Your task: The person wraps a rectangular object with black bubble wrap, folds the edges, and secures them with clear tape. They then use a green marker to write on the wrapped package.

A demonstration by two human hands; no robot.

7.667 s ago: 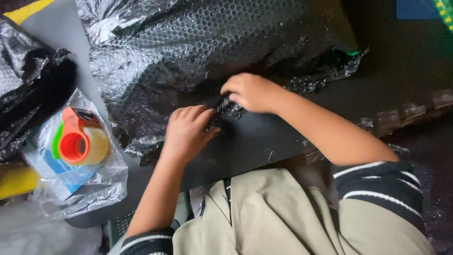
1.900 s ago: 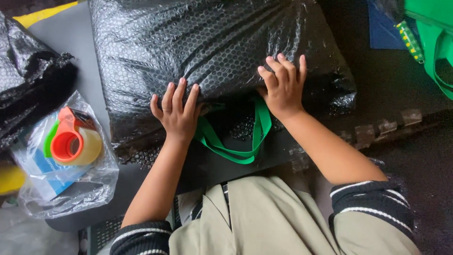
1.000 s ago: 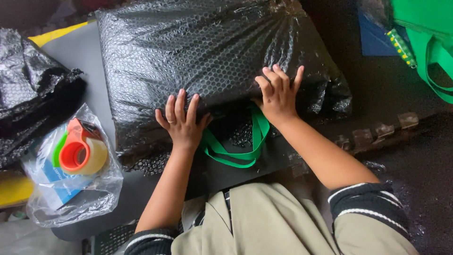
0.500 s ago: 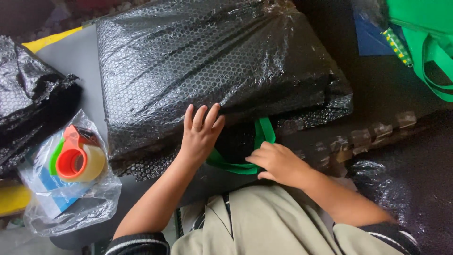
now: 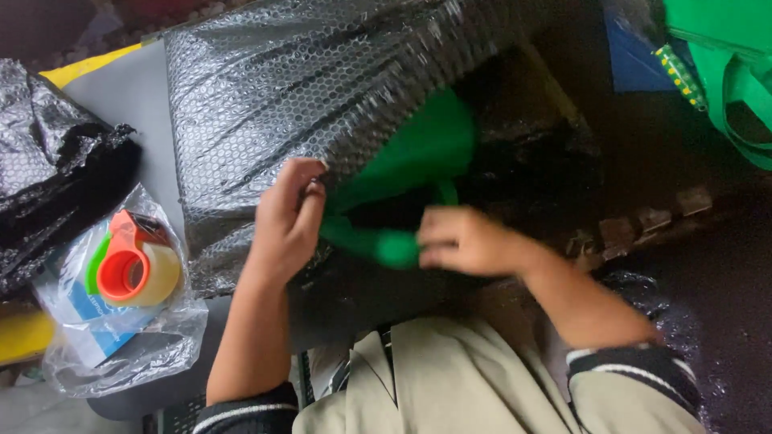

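A big parcel in black bubble wrap [image 5: 305,88] lies in front of me. My left hand [image 5: 285,217] grips the near edge of the wrap and lifts it. Under the raised flap a green fabric bag [image 5: 418,149] shows. My right hand [image 5: 462,241], blurred by motion, is closed on the bag's green handle [image 5: 378,243] at the parcel's near side.
An orange and green tape dispenser [image 5: 129,261] sits in a clear plastic bag [image 5: 112,321] at the left. Crumpled black wrap [image 5: 48,185] lies at the far left. Another green bag [image 5: 724,56] is at the top right. Grey mat [image 5: 121,88] under the parcel.
My left hand has closed on the wrap's edge and raised it, uncovering the green bag. My right hand has taken the green handle and pulled it toward me.
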